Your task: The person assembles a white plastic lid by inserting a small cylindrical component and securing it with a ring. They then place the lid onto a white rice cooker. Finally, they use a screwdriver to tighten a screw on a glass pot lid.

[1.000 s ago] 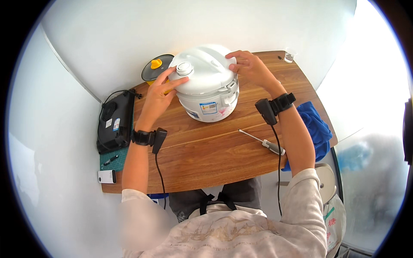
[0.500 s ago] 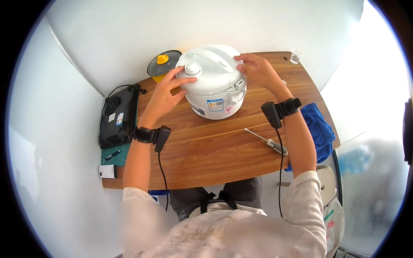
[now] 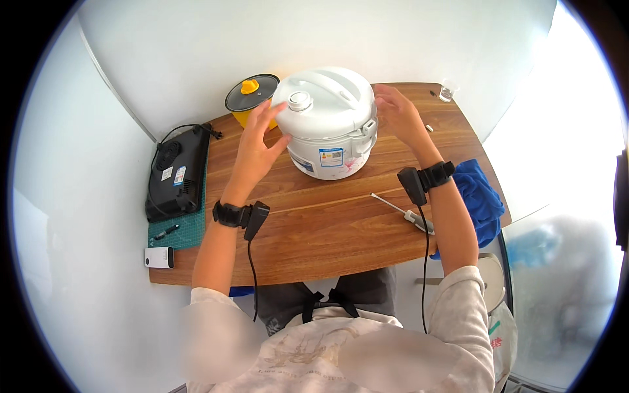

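Note:
A white rice cooker [image 3: 327, 124] stands upright on the wooden table, its rounded lid down, with a steam vent on top and a latch at the front right. My left hand [image 3: 261, 141] is at the cooker's left side, fingers spread, the fingertips at or very near the lid's edge. On the other side, my right hand [image 3: 398, 116] is beside the lid with its fingers apart, partly behind the cooker's edge; whether it touches the lid I cannot tell. Neither hand grips anything. Each wrist wears a black strap with a cabled box.
Behind left stands a yellow pot [image 3: 252, 95] with a dark lid. A black cooktop-like appliance [image 3: 177, 173] lies on a green mat [image 3: 190, 229], near a pen and a white power bank [image 3: 159, 257]. Rightward are a screwdriver [image 3: 416, 219], a blue cloth [image 3: 475, 203] and a clear cup [image 3: 448, 90].
Both hands have come off the top of the lid and moved outward to the cooker's sides. The lid looks the same; the whole view has shifted slightly.

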Action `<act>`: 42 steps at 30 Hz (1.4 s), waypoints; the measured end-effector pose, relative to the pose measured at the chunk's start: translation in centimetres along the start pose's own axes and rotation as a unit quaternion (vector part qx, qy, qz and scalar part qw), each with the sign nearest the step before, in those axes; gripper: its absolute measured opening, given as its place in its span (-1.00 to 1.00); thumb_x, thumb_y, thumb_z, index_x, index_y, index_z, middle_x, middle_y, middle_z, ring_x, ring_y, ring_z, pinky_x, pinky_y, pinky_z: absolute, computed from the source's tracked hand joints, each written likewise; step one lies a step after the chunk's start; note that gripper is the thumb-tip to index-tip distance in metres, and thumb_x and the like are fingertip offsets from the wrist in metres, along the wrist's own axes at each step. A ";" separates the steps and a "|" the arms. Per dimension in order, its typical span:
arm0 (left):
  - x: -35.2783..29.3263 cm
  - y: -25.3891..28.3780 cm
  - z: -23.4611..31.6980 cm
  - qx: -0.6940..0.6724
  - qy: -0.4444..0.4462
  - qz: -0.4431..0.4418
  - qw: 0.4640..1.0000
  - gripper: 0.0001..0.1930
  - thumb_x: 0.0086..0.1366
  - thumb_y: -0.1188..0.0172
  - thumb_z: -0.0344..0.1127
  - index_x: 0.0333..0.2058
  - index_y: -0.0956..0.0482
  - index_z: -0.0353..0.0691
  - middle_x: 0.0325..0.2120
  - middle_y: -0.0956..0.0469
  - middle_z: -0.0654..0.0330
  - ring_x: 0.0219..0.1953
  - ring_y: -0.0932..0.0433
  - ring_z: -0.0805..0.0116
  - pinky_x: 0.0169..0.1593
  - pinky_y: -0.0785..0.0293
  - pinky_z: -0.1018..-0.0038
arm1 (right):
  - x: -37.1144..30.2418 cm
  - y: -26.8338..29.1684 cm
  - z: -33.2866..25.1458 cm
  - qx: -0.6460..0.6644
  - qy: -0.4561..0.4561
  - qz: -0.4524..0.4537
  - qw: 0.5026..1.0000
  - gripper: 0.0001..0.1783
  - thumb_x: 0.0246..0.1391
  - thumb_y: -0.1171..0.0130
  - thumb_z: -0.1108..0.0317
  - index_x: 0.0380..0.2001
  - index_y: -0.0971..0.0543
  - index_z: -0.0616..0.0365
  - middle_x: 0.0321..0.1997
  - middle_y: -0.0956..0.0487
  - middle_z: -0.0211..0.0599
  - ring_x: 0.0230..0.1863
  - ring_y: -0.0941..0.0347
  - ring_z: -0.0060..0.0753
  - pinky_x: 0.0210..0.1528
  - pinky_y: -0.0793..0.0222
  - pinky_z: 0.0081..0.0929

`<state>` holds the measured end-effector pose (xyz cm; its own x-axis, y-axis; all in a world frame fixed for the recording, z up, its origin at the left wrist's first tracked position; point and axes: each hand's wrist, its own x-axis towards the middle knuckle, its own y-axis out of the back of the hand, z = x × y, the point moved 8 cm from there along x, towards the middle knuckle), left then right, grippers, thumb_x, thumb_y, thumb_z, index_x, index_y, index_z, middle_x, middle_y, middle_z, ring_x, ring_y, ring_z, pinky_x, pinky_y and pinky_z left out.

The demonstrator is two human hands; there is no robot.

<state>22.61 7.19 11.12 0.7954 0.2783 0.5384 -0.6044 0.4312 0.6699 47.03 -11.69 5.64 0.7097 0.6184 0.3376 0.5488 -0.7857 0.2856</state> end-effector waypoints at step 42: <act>-2.5 -2.9 -5.4 -0.098 0.100 0.035 0.990 -0.76 0.40 -0.18 -0.26 -0.07 -0.53 -0.26 -0.26 -0.60 0.20 -0.22 -0.57 0.47 -0.20 -0.53 0.50 | -16.5 -4.0 -1.1 -0.173 -0.028 -0.122 0.977 -0.67 0.13 -0.11 0.41 -0.03 -0.58 0.25 -0.10 -0.63 0.03 -0.11 -0.59 0.01 -0.05 -0.48 -0.27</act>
<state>22.67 9.87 5.05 0.7572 0.4685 0.4552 -0.6531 0.5578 0.5122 32.67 -18.74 -0.10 0.6047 0.7772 0.1740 0.5300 -0.5558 0.6405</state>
